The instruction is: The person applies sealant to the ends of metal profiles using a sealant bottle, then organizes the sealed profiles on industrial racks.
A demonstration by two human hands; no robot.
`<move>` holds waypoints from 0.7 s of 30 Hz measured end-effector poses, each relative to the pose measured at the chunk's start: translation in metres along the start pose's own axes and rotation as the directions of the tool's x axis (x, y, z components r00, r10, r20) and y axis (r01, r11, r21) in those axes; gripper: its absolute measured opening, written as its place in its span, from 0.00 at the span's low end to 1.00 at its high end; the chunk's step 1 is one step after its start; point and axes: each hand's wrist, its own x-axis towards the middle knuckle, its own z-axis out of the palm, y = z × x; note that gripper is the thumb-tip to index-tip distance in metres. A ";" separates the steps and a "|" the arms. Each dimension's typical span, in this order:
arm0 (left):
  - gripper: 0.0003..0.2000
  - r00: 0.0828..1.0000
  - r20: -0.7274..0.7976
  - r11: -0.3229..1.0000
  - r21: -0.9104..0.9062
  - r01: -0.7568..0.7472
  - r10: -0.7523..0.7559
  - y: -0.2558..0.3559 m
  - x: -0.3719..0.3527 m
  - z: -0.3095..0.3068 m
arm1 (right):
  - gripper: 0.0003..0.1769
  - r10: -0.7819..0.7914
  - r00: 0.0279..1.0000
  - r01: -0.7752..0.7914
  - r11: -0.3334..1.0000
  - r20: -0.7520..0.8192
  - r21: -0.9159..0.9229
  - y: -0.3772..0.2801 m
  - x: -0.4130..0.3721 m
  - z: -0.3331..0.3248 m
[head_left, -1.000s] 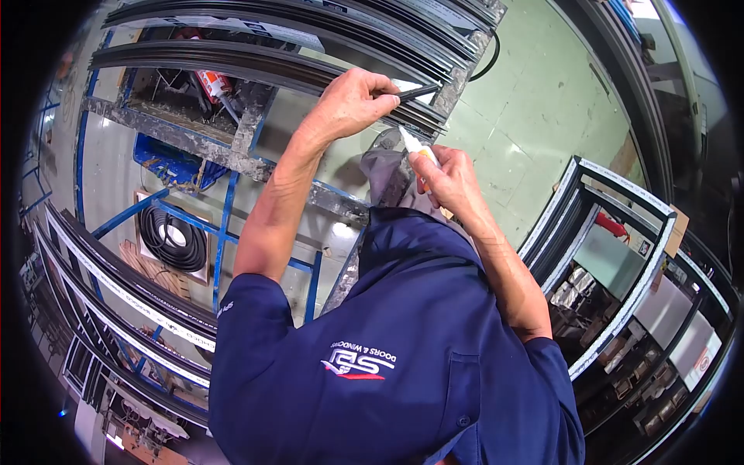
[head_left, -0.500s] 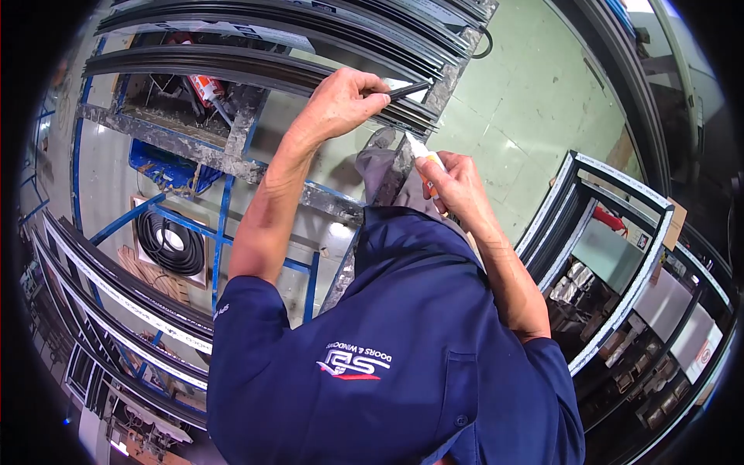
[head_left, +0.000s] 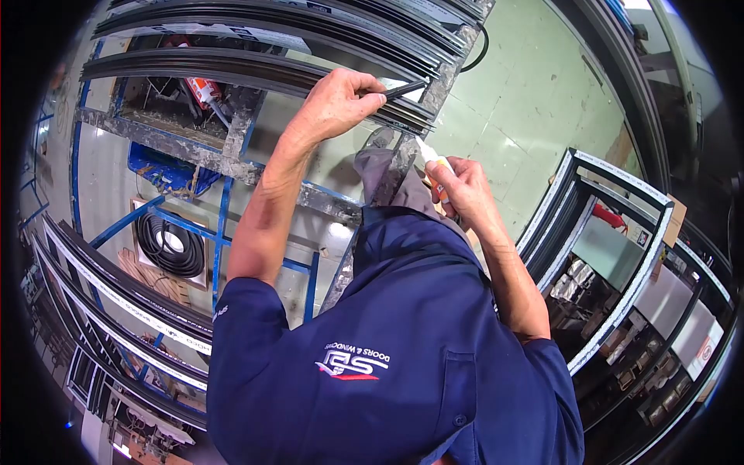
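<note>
In the head view, my left hand pinches a thin black strip between thumb and fingers, just over the end of the dark profiles. The strip's free end points right. My right hand is wrapped round a small white glue bottle with an orange label. Its narrow white nozzle points up and left, below the profile ends and apart from the strip. My fingers hide part of the bottle.
A worn, blue-edged bench frame supports the profiles. An orange-and-white tube lies in its compartment. Below sits a coil of black gasket. Dark window frames stand at right, and long wrapped profiles lie at left.
My right hand has drawn the glue bottle slightly right and down, away from the strip, and the bottle tilts more to the left. My left hand stays nearly still with the strip.
</note>
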 end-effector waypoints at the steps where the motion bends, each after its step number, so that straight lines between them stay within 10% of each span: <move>1: 0.16 1.000 -0.024 1.000 -0.010 -0.020 0.020 -0.005 0.001 0.002 | 0.22 -0.002 1.000 0.002 1.000 -0.005 -0.002 0.000 0.000 0.000; 21: 0.15 1.000 0.020 0.999 0.033 0.002 -0.002 0.003 -0.002 -0.001 | 0.21 0.017 1.000 -0.018 1.000 0.023 0.024 0.003 0.000 -0.003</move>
